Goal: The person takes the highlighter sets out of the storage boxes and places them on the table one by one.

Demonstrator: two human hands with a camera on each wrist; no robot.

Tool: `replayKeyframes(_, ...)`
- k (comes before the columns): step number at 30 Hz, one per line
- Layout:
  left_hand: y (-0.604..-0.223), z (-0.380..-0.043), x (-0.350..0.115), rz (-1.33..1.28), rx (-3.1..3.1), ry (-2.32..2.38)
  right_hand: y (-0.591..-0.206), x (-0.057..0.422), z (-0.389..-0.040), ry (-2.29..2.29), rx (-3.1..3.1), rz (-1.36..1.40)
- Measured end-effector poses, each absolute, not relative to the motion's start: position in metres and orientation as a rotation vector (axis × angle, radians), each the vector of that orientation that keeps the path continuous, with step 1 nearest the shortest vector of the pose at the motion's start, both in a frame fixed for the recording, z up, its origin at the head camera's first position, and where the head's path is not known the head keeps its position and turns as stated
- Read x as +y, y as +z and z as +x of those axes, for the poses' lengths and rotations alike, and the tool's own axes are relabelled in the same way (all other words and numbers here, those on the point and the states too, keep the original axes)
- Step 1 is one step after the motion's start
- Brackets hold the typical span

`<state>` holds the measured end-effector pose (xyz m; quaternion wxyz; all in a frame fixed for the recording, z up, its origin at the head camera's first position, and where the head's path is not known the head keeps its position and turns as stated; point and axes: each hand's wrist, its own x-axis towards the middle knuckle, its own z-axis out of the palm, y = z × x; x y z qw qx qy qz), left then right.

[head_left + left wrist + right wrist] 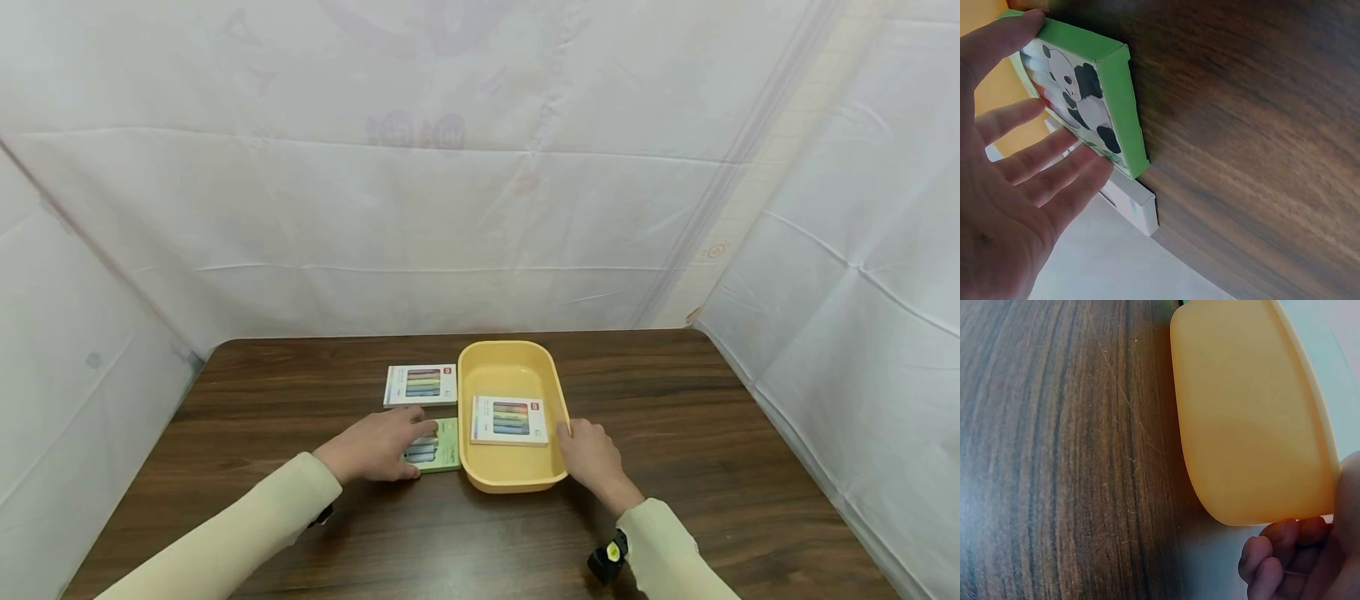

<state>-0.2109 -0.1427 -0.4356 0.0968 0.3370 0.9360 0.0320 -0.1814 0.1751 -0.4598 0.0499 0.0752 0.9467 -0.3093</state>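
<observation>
My left hand (381, 444) lies over a flat green box (448, 443) on the table. In the left wrist view this box bears a panda drawing and a window onto pale sticks; the thumb and fairly straight fingers touch its edges. My right hand (591, 454) grips the right rim of a yellow plastic basket (517, 475), with its fingers curled against the outside in the right wrist view. Inside the basket lies a white box (510, 421) with a window of coloured sticks. A similar white box (422, 386) rests on the table behind the green one.
The dark wooden table (697, 433) extends on both sides of the basket. White sheeting (420, 208) hangs behind it and at both sides. A black wrist device (607, 560) sits at the right sleeve.
</observation>
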Motion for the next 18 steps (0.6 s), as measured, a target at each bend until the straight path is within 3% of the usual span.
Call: replayKeyframes(18, -0.44, -0.197, -0.142, 1.071, 2.789, 0.13, -0.462, 0.176, -0.181, -0.939, 2.888, 0.226)
